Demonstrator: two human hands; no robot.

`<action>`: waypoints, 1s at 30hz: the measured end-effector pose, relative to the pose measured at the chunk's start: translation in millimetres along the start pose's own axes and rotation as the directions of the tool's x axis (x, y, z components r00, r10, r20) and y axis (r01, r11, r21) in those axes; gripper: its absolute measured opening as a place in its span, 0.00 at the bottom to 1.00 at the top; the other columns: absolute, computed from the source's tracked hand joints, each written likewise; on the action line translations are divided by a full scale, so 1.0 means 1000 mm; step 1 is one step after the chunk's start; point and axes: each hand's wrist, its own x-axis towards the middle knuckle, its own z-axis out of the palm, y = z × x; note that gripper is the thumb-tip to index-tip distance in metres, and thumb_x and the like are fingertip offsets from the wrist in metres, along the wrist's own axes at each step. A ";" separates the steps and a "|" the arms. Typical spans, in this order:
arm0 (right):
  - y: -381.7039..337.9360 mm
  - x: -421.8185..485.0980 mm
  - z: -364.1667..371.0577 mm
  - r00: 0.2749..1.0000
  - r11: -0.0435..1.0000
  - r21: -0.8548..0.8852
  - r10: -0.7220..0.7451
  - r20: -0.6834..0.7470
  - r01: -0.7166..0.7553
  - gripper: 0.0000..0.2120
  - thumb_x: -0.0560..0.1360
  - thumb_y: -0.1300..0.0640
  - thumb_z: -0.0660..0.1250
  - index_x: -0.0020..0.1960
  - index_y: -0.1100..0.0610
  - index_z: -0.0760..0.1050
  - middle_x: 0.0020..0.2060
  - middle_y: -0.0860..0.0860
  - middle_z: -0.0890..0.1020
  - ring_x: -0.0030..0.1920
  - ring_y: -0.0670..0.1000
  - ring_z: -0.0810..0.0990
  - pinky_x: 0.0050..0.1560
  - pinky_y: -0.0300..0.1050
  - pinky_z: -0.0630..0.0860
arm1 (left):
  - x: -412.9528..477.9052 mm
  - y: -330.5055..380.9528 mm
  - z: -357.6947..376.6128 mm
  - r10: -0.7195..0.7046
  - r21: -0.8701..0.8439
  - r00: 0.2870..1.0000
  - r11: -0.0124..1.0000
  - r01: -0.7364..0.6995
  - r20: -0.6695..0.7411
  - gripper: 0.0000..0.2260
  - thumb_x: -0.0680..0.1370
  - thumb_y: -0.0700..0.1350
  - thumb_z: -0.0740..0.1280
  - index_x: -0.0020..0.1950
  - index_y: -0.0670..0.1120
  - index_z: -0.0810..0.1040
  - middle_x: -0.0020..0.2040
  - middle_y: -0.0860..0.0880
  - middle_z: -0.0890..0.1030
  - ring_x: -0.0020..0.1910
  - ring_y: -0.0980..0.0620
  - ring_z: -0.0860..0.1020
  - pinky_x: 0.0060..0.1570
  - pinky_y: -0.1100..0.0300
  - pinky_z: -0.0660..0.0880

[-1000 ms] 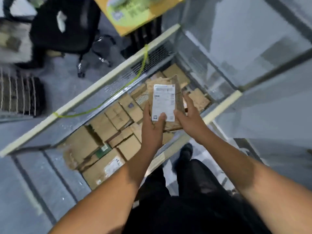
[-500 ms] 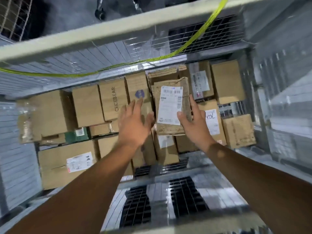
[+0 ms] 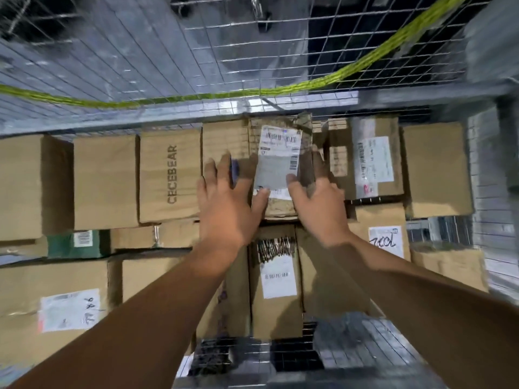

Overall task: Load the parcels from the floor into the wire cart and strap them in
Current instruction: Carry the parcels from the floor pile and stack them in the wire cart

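Note:
I look down into the wire cart (image 3: pixel 174 119), packed with brown cardboard parcels. A worn brown parcel with a white barcode label (image 3: pixel 279 155) lies in the far row, between a plain box (image 3: pixel 224 138) and a labelled box (image 3: pixel 373 161). My right hand (image 3: pixel 317 204) grips its right side, thumb on the label. My left hand (image 3: pixel 224 204) lies flat with fingers spread on the box to its left, its thumb touching the parcel's lower left corner. A yellow-green strap (image 3: pixel 351 70) hangs slack across the cart's far mesh wall.
A box printed CECEBEAR (image 3: pixel 170 175) and other cartons (image 3: pixel 36 186) fill the left side. A green packet (image 3: pixel 74 244) sits wedged between rows. Labelled boxes (image 3: pixel 276 279) lie under my wrists. The near mesh wall (image 3: pixel 337 349) is below my arms; grey floor shows beyond.
The view has closed in on the cart's inside. The labelled parcel went down into the far row. My left hand, open beside it, moved in until its thumb touches it.

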 end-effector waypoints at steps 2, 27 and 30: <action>-0.003 0.000 -0.007 0.998 0.996 -0.086 0.012 0.060 -0.007 0.31 0.79 0.28 0.55 0.45 0.56 0.78 0.37 0.51 0.82 0.50 0.59 0.75 0.52 0.52 0.75 | 0.002 0.005 -0.005 -0.029 0.015 0.999 0.999 0.029 0.033 0.25 0.83 0.63 0.59 0.78 0.54 0.71 0.84 0.42 0.55 0.82 0.36 0.50 0.79 0.38 0.51; -0.110 -0.514 -0.270 0.741 0.871 0.294 0.489 -0.461 -0.392 0.32 0.80 0.38 0.66 0.80 0.49 0.67 0.74 0.55 0.74 0.74 0.59 0.71 0.75 0.56 0.65 | -0.315 0.110 -0.338 0.678 -0.316 0.669 0.735 -0.600 0.306 0.31 0.82 0.59 0.66 0.80 0.44 0.67 0.79 0.39 0.68 0.79 0.38 0.65 0.78 0.41 0.58; -0.085 -0.616 -0.268 0.596 0.763 0.392 0.646 -0.477 -0.513 0.31 0.81 0.36 0.64 0.81 0.44 0.63 0.78 0.53 0.69 0.79 0.55 0.64 0.79 0.54 0.59 | -0.369 0.150 -0.342 0.847 -0.237 0.416 0.502 -0.832 0.331 0.32 0.82 0.61 0.61 0.81 0.44 0.67 0.80 0.38 0.67 0.80 0.35 0.62 0.78 0.39 0.57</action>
